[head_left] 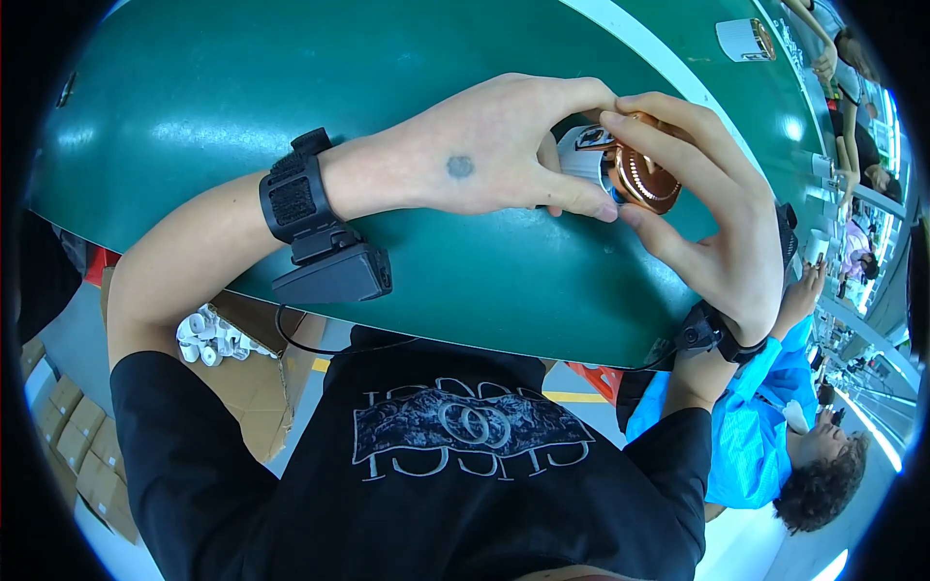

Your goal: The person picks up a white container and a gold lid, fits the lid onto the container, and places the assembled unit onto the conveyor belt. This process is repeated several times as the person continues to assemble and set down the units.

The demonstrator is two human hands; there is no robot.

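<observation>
My left hand [494,155] and my right hand [707,203] meet above the green table [291,97]. Between them they hold a small white cylinder [584,160] with a shiny copper-coloured ribbed cap [647,179]. The left thumb and fingers wrap the white body. The right fingers pinch the copper cap from above and from the side. Both wrists carry black strapped devices [320,242] with cables. Much of the held thing is hidden by my fingers.
A white cylinder with a copper end [744,39] stands at the far right of the table. A cardboard box of small white parts [218,339] sits on the floor at left, beside stacked boxes [77,436]. A person in blue [765,416] sits at right.
</observation>
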